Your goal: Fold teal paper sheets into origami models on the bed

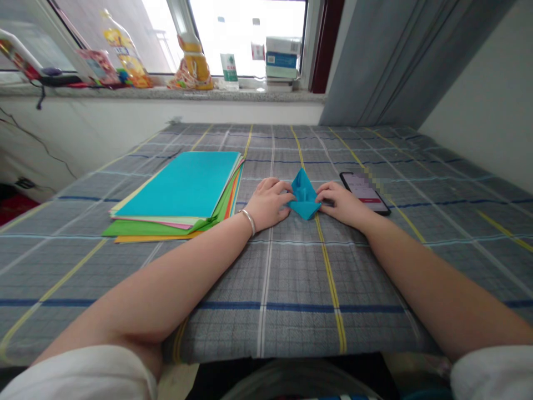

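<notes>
A piece of folded blue paper (305, 206) rests near the middle of the cloth-covered table, with one pointed flap standing up at the back and another folded toward me. My left hand (270, 203), with a silver bangle at the wrist, pinches its left corner between thumb and fingers. On the other side, the fingers of my right hand (339, 204) are closed on the right corner. The fingertips partly cover both corners. Just behind my right hand lies a phone (370, 194) with its screen lit.
To the left is a stack of coloured paper sheets (183, 183), blue on top, with crumpled green edges below. The checked tablecloth (300, 278) spreads to the windowsill (250, 95), where bottles and boxes (283, 58) stand. A grey curtain (387, 55) hangs at the right.
</notes>
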A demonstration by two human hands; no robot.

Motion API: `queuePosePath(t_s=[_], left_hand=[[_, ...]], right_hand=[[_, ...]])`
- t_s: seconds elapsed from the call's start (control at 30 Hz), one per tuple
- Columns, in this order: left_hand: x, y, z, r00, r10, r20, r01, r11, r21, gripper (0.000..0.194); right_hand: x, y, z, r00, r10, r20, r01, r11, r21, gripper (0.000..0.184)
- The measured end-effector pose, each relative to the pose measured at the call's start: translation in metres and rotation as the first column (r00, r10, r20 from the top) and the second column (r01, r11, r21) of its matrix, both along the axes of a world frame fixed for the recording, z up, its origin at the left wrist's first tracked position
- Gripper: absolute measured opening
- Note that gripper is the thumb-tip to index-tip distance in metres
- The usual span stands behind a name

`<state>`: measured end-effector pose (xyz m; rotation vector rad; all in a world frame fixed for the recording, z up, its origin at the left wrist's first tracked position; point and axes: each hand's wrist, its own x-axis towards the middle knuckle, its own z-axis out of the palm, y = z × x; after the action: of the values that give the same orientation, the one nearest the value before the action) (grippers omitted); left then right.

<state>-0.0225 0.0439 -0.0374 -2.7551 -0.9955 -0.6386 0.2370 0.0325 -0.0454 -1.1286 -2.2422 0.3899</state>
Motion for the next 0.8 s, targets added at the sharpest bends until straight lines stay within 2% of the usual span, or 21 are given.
queuePosePath(t_s=[0.13, 0.23, 0.33, 0.43, 0.53, 0.7, 0.8], left_hand=[[0.000, 0.005, 0.002, 0.979, 0.053, 0.197, -0.028, 0.991, -0.129, 0.018], [0.003, 0.003, 0.005, 0.902, 0.076, 0.425, 0.030, 0.971, -0.238, 0.018], [0.006, 0.001, 0.006, 0.788, 0.108, 0.606, 0.161, 0.914, -0.372, 0.021], [0.010, 0.001, 0.005, 0.668, 0.167, 0.725, 0.370, 0.771, -0.519, 0.034], [0.013, 0.001, 0.004, 0.580, 0.185, 0.793, 0.573, 0.600, -0.559, 0.047], [0.019, -0.002, 0.004, 0.467, 0.254, 0.847, 0.744, 0.405, -0.531, 0.050], [0.020, -0.004, 0.005, 0.451, 0.267, 0.852, 0.790, 0.324, -0.520, 0.050]], right_hand=[[-0.006, -0.002, 0.006, 0.985, -0.009, -0.171, 0.001, 0.999, -0.042, 0.010], [-0.014, -0.008, 0.013, 0.932, -0.058, -0.358, 0.031, 0.996, -0.079, 0.015], [-0.023, -0.014, 0.016, 0.859, -0.124, -0.497, -0.040, 0.951, -0.307, 0.023], [-0.031, -0.018, 0.016, 0.775, -0.214, -0.595, -0.117, 0.876, -0.468, 0.031], [-0.035, -0.020, 0.017, 0.676, -0.232, -0.699, -0.231, 0.834, -0.500, 0.038], [-0.037, -0.022, 0.022, 0.559, -0.261, -0.787, -0.392, 0.753, -0.528, 0.043], [-0.037, -0.021, 0.022, 0.535, -0.244, -0.809, -0.432, 0.744, -0.510, 0.041]])
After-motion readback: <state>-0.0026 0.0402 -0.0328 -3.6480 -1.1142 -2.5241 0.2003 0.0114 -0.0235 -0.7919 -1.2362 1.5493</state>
